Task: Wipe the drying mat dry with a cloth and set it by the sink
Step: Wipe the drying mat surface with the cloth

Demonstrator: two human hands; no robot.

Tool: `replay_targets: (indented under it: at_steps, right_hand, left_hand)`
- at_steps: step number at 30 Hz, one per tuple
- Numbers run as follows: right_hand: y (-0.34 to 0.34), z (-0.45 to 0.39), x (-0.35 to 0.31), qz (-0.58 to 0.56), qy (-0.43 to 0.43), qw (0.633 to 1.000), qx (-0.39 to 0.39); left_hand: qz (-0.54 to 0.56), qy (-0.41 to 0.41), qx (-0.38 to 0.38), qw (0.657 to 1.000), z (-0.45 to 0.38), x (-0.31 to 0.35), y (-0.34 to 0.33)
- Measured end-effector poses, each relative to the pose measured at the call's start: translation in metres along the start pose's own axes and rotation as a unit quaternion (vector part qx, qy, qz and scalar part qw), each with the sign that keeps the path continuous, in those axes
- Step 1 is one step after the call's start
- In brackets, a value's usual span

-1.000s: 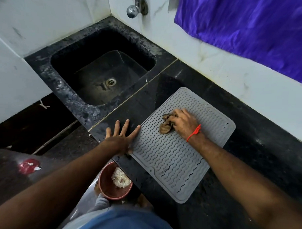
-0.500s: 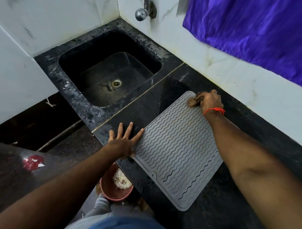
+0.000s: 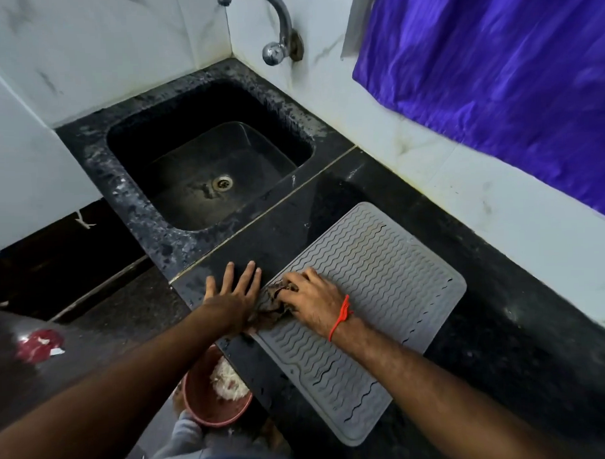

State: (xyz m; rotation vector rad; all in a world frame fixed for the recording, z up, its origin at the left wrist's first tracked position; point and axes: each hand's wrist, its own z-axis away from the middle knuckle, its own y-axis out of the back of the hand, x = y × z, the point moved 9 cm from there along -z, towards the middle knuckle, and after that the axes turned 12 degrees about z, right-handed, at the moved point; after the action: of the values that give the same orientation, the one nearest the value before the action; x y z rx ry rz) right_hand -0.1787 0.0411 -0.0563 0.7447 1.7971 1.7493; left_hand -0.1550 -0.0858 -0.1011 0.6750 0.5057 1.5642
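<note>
- On the black stone counter (image 3: 504, 342), right of the sink, lies the grey drying mat (image 3: 375, 278) w/ wavy ribs, flat, set at an angle, one corner twd the wall.
- Sink (image 3: 150, 221): dark speckled stone rim, deep basin, metal drain at the bottom. A thin pale seam runs betw. sink block & counter.
- Chrome tap (image 3: 277, 41) comes out of the wall over the basin's far right corner.
- Walls: white marble-look tiles on 2 sides; a purple cloth-like sheet (image 3: 494, 68) hangs on the right wall above the counter.
- Below the counter edge, near the person's body: a reddish bowl (image 3: 201, 404) w/ smth white in it. Further left, a red-and-white blob (image 3: 39, 345) on a dark surface, blurred, can't tell what.
- Left hand (image 3: 231, 297): flat on the counter, fingers straight & spread, just beside the mat's near-left edge; holds nothing.
- Right hand (image 3: 314, 301): fingers curled round a bunched brown cloth (image 3: 272, 302), pressing it on the mat's near-left edge, right next to the left hand. Red thread (image 3: 342, 317) round that wrist.
- Vs. half a sec ago: right hand & cloth were up at the mat's far corner by the wall; now they're down at the near-left edge, nearly touching the left hand.
- Left hand has stayed planted at abt the same spot on the counter; mat lies much as before.
- View now takes in more of the tap's curved spout.
</note>
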Motion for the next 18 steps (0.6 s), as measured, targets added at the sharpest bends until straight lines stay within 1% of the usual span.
replay_targets:
  at_steps: [3,7,9,12,14,16,17,18]
  right_hand:
    - [0.001,-0.006,0.049,0.0,-0.022,0.999,0.025]
    - [-0.009,-0.017,0.138,0.021,-0.097,0.995,0.009]
    - [-0.011,-0.019,0.189,0.03,-0.155,0.987,-0.012]
    - [-0.003,-0.017,0.256,0.046,-0.276,0.959,-0.051]
    - [0.008,-0.017,0.283,0.06,-0.337,0.936,-0.08]
    - [0.012,-0.016,0.299,0.043,-0.376,0.92,-0.107]
    - [0.013,-0.013,0.301,0.017,-0.387,0.916,-0.105]
    - [0.016,-0.011,0.298,-0.012,-0.385,0.918,-0.088]
  left_hand:
    - [0.002,-0.003,-0.009,1.0,0.0,0.0,-0.001]
    - [0.004,-0.008,-0.012,1.0,0.003,0.005,0.001]
    - [0.008,-0.006,-0.012,1.0,0.003,0.004,0.0]
    - [0.013,-0.006,-0.009,1.0,0.002,0.001,-0.003]
    - [0.018,-0.005,-0.007,1.0,0.002,-0.001,-0.002]
    - [0.02,-0.008,-0.004,1.0,0.002,-0.001,-0.001]
    - [0.022,-0.011,-0.004,1.0,0.001,0.0,0.0]
    - [0.024,-0.012,-0.003,1.0,0.001,0.0,0.002]
